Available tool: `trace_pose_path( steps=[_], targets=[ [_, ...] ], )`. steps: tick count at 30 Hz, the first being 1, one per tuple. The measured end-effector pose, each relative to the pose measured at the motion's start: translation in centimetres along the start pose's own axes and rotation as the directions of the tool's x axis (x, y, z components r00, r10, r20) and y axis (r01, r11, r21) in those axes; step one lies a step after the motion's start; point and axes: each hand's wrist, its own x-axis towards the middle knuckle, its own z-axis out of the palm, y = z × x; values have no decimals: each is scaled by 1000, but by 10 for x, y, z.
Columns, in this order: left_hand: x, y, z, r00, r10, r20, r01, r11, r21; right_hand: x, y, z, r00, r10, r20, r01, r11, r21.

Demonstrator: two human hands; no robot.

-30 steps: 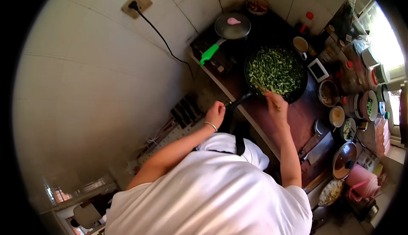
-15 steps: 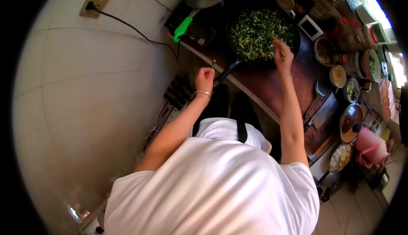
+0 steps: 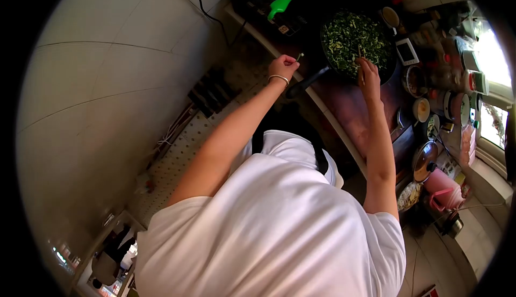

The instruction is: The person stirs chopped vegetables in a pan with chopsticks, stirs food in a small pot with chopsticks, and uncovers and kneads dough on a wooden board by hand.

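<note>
Hands (image 3: 368,79) well apart near the pan (image 3: 386,72)

No legible text, brand, number or sign in view. Checked, all unreadable: small pale label (image 3: 284,29) with orange mark, on front edge of black cooktop (image 3: 253,2), too small to make out characters. White display unit (image 3: 407,52) on the counter: dark screen, can't resolve any digits. Bottle cluster (image 3: 428,35) just past it: too dim and blurred to read labels. White sheet or packet (image 3: 445,162) by the pink jug (image 3: 445,186): dark blotches, can't tell print from pattern. Red-and-white item (image 3: 431,292) at bottom edge: cut off, unreadable.
</note>
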Motion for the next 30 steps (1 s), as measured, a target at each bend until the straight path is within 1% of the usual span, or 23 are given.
trace_pose_path(
  steps=[2,3,4,6,7,9,10,11,12,13,14,15,16,17,20,21,22,24,25,26,28,29,30],
  targets=[
    [-3,1,-10,999,18,26,-18,1000,-9,2,-6,-7,990,-21,139,33,996,-86],
    [-4,-1,-16,999,0,47,2,999,-44,0,-9,-7,977,24,214,1,993,-115],
    [-9,-2,-24,997,-20,69,25,997,-72,-4,-15,-7,975,33,219,-6,993,-121],
    [-11,-2,-34,996,-12,87,23,991,-131,-12,-26,-11,980,175,97,-143,952,-271],
    [-12,-1,-40,996,-4,93,21,983,-182,-10,-43,-13,980,179,89,-148,949,-278],
    [-18,6,-48,991,39,130,-10,976,-217,-10,-87,-7,940,332,-75,-338,936,-101],
    [-24,11,-53,984,76,160,-34,968,-250,-14,-116,8,862,487,-144,-462,869,175],
    [-29,16,-57,966,102,236,-47,973,-227,-15,-149,14,871,477,-117,-419,846,330],
    [-39,26,-62,948,138,288,-74,973,-220,-17,-178,22,806,591,38,-547,719,428],
    [-47,28,-63,925,177,336,-101,967,-233,-30,-194,43,721,677,144,-612,526,590],
    [-56,29,-65,898,212,386,-122,962,-245,-29,-220,43,652,721,236,-670,401,625],
    [-64,29,-67,879,225,420,-153,968,-200,-45,-223,64,653,738,172,-623,393,676],
    [-71,28,-68,859,242,451,-191,969,-157,-45,-243,57,551,814,183,-630,261,731],
    [-77,22,-69,843,250,476,-186,966,-179,-57,-248,59,522,838,155,-613,242,752],
    [-104,26,-75,771,235,593,-204,972,-120,-88,-268,59,424,903,76,-526,177,832],
    [-113,26,-75,731,248,636,-227,967,-116,-100,-274,56,375,926,52,-474,143,869],
    [-121,26,-75,697,270,664,-296,952,-76,-117,-273,63,351,936,-12,-412,166,896],
    [-138,19,-70,583,330,743,-447,893,-46,-145,-281,63,263,953,-151,-398,250,883],
    [-147,17,-69,520,307,797,-445,894,-54,-159,-287,62,202,955,-218,-441,287,850],
    [-159,14,-68,440,275,855,-442,895,-60,-174,-294,58,129,957,-259,-407,289,866],
    [-175,-11,-66,234,198,952,-495,867,-59,-215,-310,59,15,943,-334,-370,315,874],
    [-183,-26,-64,119,139,983,-491,869,-64,-235,-321,53,-24,925,-379,-391,340,855],
    [-188,-43,-66,0,72,997,-493,868,-63,-257,-339,48,-101,906,-411,-439,330,835]
  ],
)
